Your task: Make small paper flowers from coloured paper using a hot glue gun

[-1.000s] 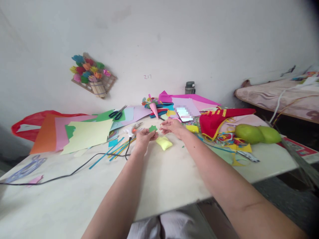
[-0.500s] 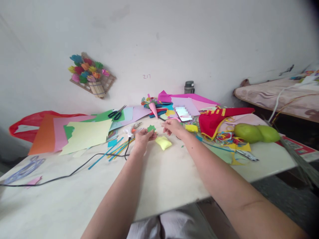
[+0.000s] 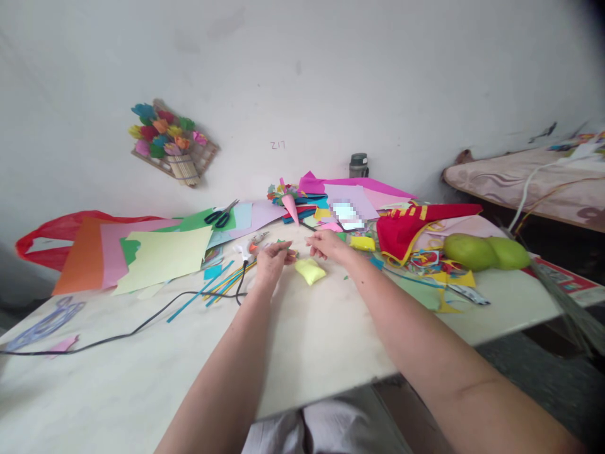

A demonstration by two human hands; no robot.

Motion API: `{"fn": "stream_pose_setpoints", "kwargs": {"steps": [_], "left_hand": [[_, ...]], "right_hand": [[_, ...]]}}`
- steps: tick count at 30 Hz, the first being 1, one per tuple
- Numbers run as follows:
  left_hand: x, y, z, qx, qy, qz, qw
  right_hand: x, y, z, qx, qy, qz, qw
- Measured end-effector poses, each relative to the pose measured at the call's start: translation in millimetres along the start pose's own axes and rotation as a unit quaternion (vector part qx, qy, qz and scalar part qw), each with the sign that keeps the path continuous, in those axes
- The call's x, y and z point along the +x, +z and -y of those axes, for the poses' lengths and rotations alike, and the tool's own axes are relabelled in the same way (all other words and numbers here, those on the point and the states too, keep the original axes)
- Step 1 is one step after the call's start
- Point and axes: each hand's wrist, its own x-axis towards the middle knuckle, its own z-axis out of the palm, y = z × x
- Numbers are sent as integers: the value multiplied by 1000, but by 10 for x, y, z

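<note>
My left hand is closed in a pinch on a small green paper cutout with a scalloped edge, now seen mostly edge-on and partly hidden by the fingers. To its right, my right hand has its thumb and fingertips pressed together; whatever is between them is too small to make out. On the table just below the gap between both hands lies a soft, bright yellow packet. A glue gun with a black cord rests left of my left hand.
Colored paper sheets and black scissors lie at the left back. Behind the hands are a pink paper cone and a phone. Rightward lie red cloth, paper scraps, a cutter knife and green fruit.
The green cutout has tilted from facing me to nearly edge-on as my left hand turned it. My right hand has barely moved and stays pinched.
</note>
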Motion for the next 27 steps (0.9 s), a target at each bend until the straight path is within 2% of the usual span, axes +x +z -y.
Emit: {"fn": "stream_pose_setpoints", "kwargs": {"steps": [2, 4, 6, 8, 11, 14, 17, 20, 24, 27], "left_hand": [[17, -10, 2, 60, 14, -7, 998], [3, -19, -42, 174, 47, -9, 984], [-34, -17, -111, 333, 80, 1, 939], [-73, -6, -170, 437, 114, 10, 892], [-97, 13, -184, 511, 182, 23, 840], [-83, 13, -125, 538, 230, 31, 810], [-71, 11, -74, 528, 240, 29, 814], [-75, 19, -76, 528, 198, 28, 825], [-79, 32, -112, 509, 88, 49, 855], [-75, 34, -118, 470, 27, 67, 880]], "right_hand": [[-7, -16, -8, 48, -8, 12, 999], [-12, -29, -15, 95, -12, 23, 995], [-13, -37, -21, 129, -6, 28, 991], [-9, -42, -27, 153, -4, 34, 988], [-3, -48, -37, 163, -6, 40, 986], [-4, -47, -43, 112, 7, 23, 993], [-21, -33, -29, -2, 40, 0, 999], [-61, -10, 20, -71, 77, 19, 994], [-112, 1, 84, -8, 113, 59, 992], [-112, -20, 78, 36, 114, 76, 990]]}}
